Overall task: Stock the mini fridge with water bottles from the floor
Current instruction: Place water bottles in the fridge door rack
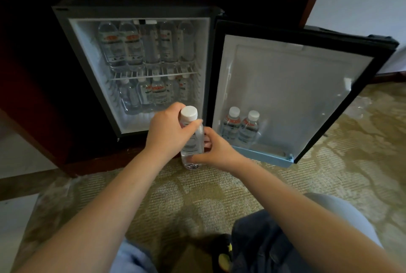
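- Head view: our left hand (169,132) curls round the shoulder of a clear plastic water bottle (193,148) with a white round cap; our right hand (216,149) grips its lower body.
- The bottle stands upright at 12 o'clock, before the open mini fridge (66,37), above the ribbed carpet (197,195).
- At 2 o'clock, two bottles (240,127) stand in the pale blue door shelf (263,156).

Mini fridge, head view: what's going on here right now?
A person holds one water bottle upright in front of the open mini fridge. The left hand grips it near the cap, and the right hand wraps its lower half. Other bottles stand above and below the wire shelf, and two bottles stand in the door rack.
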### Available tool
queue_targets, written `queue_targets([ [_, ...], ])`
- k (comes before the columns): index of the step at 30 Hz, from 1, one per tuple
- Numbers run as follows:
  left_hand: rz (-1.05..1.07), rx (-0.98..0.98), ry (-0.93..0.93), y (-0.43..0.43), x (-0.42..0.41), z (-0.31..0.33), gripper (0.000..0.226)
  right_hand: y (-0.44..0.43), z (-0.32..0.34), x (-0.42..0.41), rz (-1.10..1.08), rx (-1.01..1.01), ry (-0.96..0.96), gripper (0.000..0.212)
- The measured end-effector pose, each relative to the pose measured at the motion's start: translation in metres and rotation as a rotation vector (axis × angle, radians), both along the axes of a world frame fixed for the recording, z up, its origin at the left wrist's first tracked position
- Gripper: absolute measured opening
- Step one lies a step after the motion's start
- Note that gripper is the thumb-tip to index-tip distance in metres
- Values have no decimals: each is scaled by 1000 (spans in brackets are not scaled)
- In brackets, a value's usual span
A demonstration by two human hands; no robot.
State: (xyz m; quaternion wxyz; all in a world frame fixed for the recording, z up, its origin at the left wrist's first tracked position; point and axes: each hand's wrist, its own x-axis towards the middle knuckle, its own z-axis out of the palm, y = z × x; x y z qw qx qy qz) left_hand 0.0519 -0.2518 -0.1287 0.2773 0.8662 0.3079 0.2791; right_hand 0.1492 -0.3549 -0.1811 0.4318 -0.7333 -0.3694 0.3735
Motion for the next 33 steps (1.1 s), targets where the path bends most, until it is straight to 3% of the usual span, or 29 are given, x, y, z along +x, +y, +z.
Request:
queue_targets([
  [4, -75, -12, -4, -16, 4, -4, 30, -8, -5, 7, -93, 56, -172, 59],
  [8, -223, -166, 60, -37, 21, -9, 28, -29, -15, 23, -149, 58, -206, 64],
  [13, -363, -324, 182, -59, 59, -15, 58, -63, -20, 61, -533, 106, -149, 50],
  [17, -348, -256, 341, -52, 99, -29, 64, -89, -21, 99, -910, 123, -172, 49],
  [21, -349, -93, 505, -37, 140, -36, 71, -98, -33, 130, -1070, 8, -218, 52],
  [26, -365, 41, 699, -22, 165, -47, 78, -89, -62, 153, -1049, -47, -87, 48],
  [30, -400, 85, 732, -16, 166, -57, 78, -77, -76, 165, -952, -64, -32, 55],
  [33, -404, 105, 729, -14, 165, -61, 78, -71, -87, 165, -825, -174, -93, 57],
])
